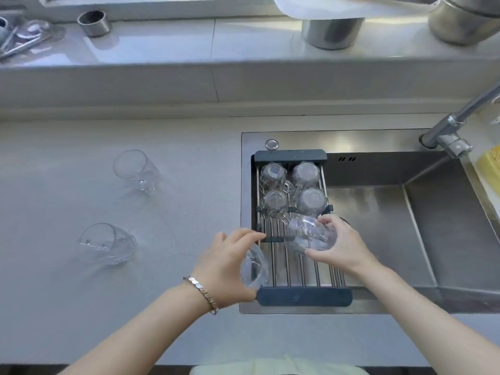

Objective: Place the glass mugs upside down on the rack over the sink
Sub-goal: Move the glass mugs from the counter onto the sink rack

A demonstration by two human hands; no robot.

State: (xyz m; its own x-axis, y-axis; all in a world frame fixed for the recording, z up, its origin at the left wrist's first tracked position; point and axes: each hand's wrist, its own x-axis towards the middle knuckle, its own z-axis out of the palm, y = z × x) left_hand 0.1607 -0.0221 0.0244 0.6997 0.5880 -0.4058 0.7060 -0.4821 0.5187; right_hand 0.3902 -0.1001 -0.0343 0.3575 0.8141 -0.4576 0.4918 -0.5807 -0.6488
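Note:
A metal-rod rack point(303, 274) with dark end bars spans the left part of the sink. Several glass mugs point(274, 174) stand upside down on its far half. My right hand point(343, 244) grips another glass mug point(308, 234), tilted just above the rack's middle, next to those mugs. My left hand point(224, 263) holds a second glass mug point(253, 267) on its side over the rack's near left edge. Two more glass mugs stay on the counter to the left: one upright at the back point(135, 169), one nearer point(107, 243).
The steel sink basin point(378, 212) opens to the right of the rack, with the faucet point(454, 131) at its far right corner. A yellow sponge point(489, 163) sits at the right edge. Metal pots point(332, 31) and a small metal cup point(94, 23) stand on the back ledge.

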